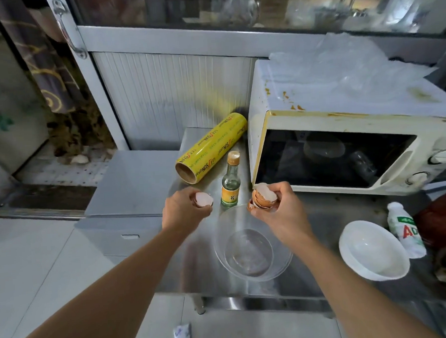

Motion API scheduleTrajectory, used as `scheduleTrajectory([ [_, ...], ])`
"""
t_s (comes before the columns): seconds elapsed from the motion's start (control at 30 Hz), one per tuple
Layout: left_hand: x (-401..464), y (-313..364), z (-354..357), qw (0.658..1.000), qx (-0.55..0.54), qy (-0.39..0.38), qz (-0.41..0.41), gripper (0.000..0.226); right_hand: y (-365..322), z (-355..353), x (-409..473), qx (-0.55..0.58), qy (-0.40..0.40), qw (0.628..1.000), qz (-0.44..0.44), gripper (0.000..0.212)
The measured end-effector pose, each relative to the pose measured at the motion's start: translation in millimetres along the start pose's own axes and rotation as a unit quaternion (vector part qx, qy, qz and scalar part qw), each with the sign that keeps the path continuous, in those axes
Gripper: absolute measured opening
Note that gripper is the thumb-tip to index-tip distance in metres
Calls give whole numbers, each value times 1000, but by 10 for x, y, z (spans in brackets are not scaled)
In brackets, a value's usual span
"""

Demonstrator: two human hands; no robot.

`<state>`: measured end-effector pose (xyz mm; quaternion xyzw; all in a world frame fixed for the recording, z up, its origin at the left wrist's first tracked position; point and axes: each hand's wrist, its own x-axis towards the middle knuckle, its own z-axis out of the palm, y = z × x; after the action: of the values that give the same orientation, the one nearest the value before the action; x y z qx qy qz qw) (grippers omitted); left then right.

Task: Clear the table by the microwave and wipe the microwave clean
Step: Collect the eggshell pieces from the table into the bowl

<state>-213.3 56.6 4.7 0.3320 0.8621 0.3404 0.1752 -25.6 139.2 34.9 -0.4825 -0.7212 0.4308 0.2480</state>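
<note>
Head camera view, looking down at a steel table (324, 215) beside a white microwave (331, 125).

The job looks barely begun. The table is still crowded: a yellow cling-film roll (211, 151) lies beyond the left hand, a small glass bottle (230, 184) stands between the two hands, a clear glass bowl (250, 245) sits just below them, and a white bowl (373, 251) and a white plastic bottle (406, 230) lie off to the right of the right hand. The microwave, just beyond the right hand, shows orange-brown stains along its top edge, so wiping seems not yet done.

The left hand (185, 210) is curled around one piece of eggshell (204, 199). The right hand (276, 207) grips a cluster of broken eggshells (264, 197). The hands are held apart, above the far rim of the glass bowl.
</note>
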Motion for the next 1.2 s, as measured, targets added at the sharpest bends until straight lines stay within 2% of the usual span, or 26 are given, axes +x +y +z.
scheduleTrajectory([
  [0.23, -434, 440, -208, 999, -29, 15, 15, 46, -197, -389, -257, 14, 16, 1000, -22, 48],
  [0.47, -878, 868, -335, 998, -28, 34, 44, 45, -291, -732, -513, 13, 26, 998, -61, 48],
  [0.77, -1303, 1124, -363, 994, -53, 12, 91, 44, -321, -1168, -1006, 17, 71, 996, -56, 51],
  [0.97, -1630, 1258, -329, 986, -62, -49, 148, 39, -255, -1389, -1510, -4, 118, 992, -32, 49],
  [1.2, -2211, 1275, -244, 965, -76, -152, 201, 29, -85, -1506, -2369, -29, 213, 976, 28, 50],
])
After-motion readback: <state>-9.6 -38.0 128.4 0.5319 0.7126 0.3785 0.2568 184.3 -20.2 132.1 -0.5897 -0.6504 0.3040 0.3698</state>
